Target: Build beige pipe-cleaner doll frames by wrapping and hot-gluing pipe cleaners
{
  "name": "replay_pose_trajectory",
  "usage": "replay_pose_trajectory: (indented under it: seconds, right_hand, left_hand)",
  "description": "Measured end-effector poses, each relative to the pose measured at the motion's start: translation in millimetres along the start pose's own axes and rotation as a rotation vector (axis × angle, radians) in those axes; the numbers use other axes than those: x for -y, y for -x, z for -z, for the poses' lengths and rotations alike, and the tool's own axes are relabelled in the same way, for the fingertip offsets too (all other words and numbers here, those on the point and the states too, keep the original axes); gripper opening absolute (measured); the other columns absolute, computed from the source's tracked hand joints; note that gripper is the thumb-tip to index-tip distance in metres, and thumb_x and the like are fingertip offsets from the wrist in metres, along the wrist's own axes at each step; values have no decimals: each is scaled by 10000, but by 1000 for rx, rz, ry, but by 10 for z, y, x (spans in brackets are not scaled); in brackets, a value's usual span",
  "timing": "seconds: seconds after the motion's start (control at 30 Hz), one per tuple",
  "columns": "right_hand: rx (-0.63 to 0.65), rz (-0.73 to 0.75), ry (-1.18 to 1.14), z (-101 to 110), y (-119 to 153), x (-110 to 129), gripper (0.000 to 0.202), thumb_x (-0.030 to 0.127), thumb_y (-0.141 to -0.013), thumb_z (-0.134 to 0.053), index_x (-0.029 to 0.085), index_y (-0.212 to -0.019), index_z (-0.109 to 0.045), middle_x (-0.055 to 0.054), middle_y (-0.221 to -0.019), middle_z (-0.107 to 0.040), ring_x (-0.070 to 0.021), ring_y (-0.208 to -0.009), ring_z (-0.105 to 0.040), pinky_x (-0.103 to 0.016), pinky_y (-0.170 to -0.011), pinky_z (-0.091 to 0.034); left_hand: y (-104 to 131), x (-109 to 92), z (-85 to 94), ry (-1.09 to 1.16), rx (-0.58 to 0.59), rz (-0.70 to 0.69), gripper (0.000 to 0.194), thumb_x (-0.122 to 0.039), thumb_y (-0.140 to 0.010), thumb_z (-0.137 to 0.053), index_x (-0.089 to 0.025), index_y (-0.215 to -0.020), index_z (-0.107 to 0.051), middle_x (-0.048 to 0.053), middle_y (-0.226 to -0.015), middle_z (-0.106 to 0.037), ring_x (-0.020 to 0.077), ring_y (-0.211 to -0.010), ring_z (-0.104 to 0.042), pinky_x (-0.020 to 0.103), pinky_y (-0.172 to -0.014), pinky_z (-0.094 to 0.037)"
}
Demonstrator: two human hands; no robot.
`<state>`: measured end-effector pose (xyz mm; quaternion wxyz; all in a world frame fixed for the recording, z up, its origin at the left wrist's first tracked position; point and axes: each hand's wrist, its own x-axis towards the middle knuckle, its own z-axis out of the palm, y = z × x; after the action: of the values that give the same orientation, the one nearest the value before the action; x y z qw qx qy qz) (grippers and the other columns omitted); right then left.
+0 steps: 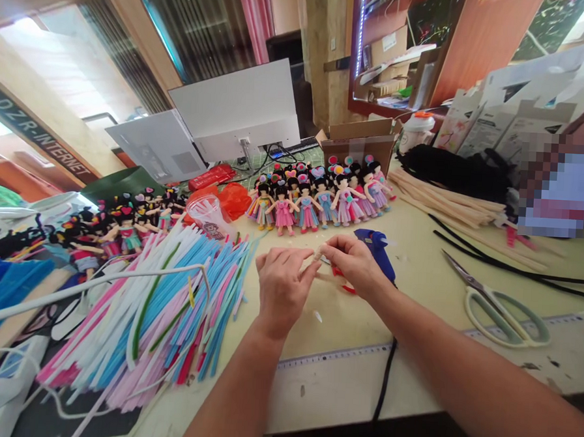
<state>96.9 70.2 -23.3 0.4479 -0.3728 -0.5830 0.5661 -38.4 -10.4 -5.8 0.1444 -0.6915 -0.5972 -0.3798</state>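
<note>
My left hand (pixel 284 284) and my right hand (pixel 359 264) meet above the table, their fingertips closed together on a small beige fuzzy piece (pixel 318 253). It looks like a short, bent length of pipe cleaner; the fingers cover part of it. Just behind my right hand lies a blue glue gun (pixel 377 249), partly hidden. Beyond the hands stand several small pipe-cleaner dolls (pixel 308 209) with black hair and colourful dresses. To the left of my left hand spreads a big bundle of coloured pipe cleaners (pixel 170 303).
Grey-green handled scissors (pixel 505 314) lie at the right, near black pipe cleaners (pixel 528 273). Beige pipe cleaners (pixel 449 204) are piled behind. A ruler (pixel 333 357) runs near the front edge. A white cable (pixel 122 276) crosses the left bundle; more dolls (pixel 125 226) lie far left.
</note>
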Motion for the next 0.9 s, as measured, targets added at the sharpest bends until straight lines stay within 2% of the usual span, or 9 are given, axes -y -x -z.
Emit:
replay_pose_trajectory:
  seconds: [0.17,0.33,0.43,0.63,0.77,0.9]
  right_hand:
    - [96,23,5,-40,58,45,253,423,-715,-663,201,-643,-566,51,-553,-476,-98,-523,-416,-253,-502,-344]
    - [189,57,-69,6,15,14,217,388,-707,-706,181,-743,-649,14,-677,-594,-105,-603,-480,-263,-589,-412]
    - [238,95,-97,46,-10,0,178,340,-723,-709,179,-795,-685,3,-711,-629,-111,-637,-509,-272,-635,-429]
    - [282,149,-95,80,-13,-3,125,304,-759,-709,185,-779,-678,5,-705,-633,-118,-658,-537,-281,-662,-441]
    - [318,155,-110,86,5,25,159,317,-763,-717,185,-852,-700,-15,-784,-671,-127,-699,-563,-287,-680,-454]
    - [319,172,-75,84,30,67,149,328,-764,-709,182,-765,-682,-5,-715,-646,-125,-664,-546,-284,-655,-440]
  left_hand:
    - [0,-8,-35,-35,110,121,105,-324,-863,-677,-226,-841,-710,25,-808,-754,215,-823,-634,369,-781,-350]
    - [-50,-15,30,85,156,243,118,-282,-863,-657,-204,-786,-701,25,-778,-735,184,-771,-614,350,-785,-371]
    - [-89,16,69,284,228,357,126,-296,-847,-649,-197,-793,-705,25,-775,-714,172,-760,-600,320,-752,-405]
    - [-139,127,98,830,425,578,202,-368,-790,-680,-167,-788,-695,7,-716,-643,120,-638,-538,250,-611,-408]
    - [-145,173,95,1054,506,680,270,-411,-726,-728,-152,-787,-683,-3,-674,-594,94,-571,-486,238,-557,-377]
    - [-146,179,81,1191,582,751,315,-427,-679,-760,-138,-755,-663,0,-646,-574,88,-543,-462,240,-534,-358]
